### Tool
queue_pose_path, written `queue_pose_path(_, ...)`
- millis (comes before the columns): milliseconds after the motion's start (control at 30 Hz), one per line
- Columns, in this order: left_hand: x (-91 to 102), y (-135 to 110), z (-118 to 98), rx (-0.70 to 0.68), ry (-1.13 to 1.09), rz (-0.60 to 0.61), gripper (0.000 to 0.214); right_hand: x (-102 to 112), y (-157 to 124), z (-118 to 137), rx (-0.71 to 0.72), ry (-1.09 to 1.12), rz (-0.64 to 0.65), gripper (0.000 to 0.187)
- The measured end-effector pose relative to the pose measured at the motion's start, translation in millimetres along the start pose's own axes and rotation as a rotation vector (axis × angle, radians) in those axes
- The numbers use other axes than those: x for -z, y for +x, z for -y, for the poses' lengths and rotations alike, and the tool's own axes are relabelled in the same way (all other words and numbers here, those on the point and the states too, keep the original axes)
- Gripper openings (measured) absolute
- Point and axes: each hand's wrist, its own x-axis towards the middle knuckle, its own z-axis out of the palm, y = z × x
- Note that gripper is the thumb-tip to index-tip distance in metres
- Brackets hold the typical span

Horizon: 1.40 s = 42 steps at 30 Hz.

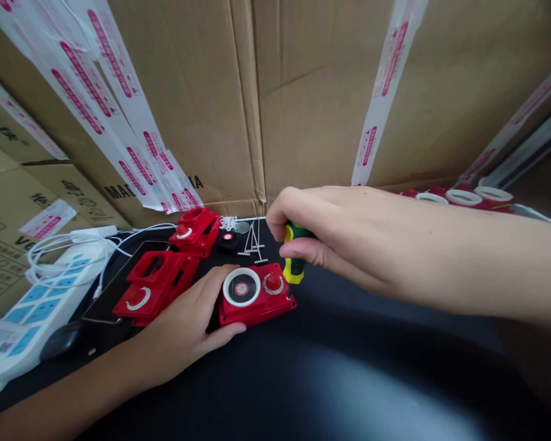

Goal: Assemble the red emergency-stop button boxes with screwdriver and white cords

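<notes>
My left hand (183, 324) grips the left side of a red plastic box (256, 294) lying on the black table; the box has a white ring with a dark disc and a red button on top. My right hand (321, 226) is wrapped round a green and yellow screwdriver (294, 257), held upright with its tip at the box's right far corner. Just behind the box lie several thin metal pins (253, 244).
Two more red housings (156, 285) (195, 230) lie to the left, beside a white power strip (41, 300) with coiled cable. Taped cardboard boxes (303, 92) wall off the back. Red and white parts (463, 197) sit far right. A black mouse (60, 340) lies front left.
</notes>
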Motion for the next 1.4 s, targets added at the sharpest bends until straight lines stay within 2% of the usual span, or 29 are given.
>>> queue_pose_path(100, 0.3, 1, -1, -0.009, 0.003, -0.008, 0.067, 0, 0, 1, 0.015, 0.010, 0.014, 0.025)
queue_pose_path(200, 0.5, 1, -1, -0.009, 0.011, -0.013, 0.067, -4, 4, 4, -0.007, -0.143, -0.054, 0.029)
queue_pose_path(267, 0.2, 1, 0, -0.007, 0.017, -0.016, 0.068, -7, 9, 7, -0.091, -0.325, -0.105, 0.041)
queue_pose_path(333, -0.3, 0, 1, -0.014, 0.021, -0.018, 0.069, -9, 13, 9, -0.182, -0.494, -0.140, 0.061)
queue_pose_path(433, -1.1, -1, 3, -0.021, 0.030, -0.023, 0.070, -9, 15, 9, -0.255, -0.610, -0.165, 0.075)
queue_pose_path(533, -1.4, -1, 3, -0.022, 0.028, -0.023, 0.069, -9, 14, 8, -0.248, -0.605, -0.158, 0.070)
queue_pose_path(600, -1.3, 0, 2, -0.022, 0.019, -0.024, 0.068, -9, 13, 7, -0.194, -0.566, -0.151, 0.064)
queue_pose_path(767, -0.4, 1, 0, -0.014, 0.009, -0.025, 0.068, -6, 9, 3, -0.046, -0.387, -0.130, 0.042)
queue_pose_path(900, -0.3, 0, 1, -0.030, 0.022, -0.027, 0.068, -4, 7, 2, 0.003, -0.255, -0.073, 0.036)
queue_pose_path(1000, -0.7, 0, 1, -0.037, 0.025, -0.035, 0.070, -5, 10, 5, -0.040, -0.304, -0.068, 0.041)
queue_pose_path(1133, -0.6, 0, 0, -0.027, 0.020, -0.015, 0.069, -8, 15, 10, -0.166, -0.458, -0.132, 0.068)
queue_pose_path(1200, -0.5, 0, 0, -0.021, 0.016, -0.008, 0.069, -9, 17, 11, -0.215, -0.477, -0.142, 0.075)
queue_pose_path(1300, -0.7, 1, 1, -0.014, 0.016, -0.003, 0.069, -8, 16, 11, -0.232, -0.429, -0.117, 0.069)
queue_pose_path(1400, -0.9, 1, 1, -0.013, 0.011, -0.003, 0.068, -7, 14, 10, -0.159, -0.353, -0.092, 0.058)
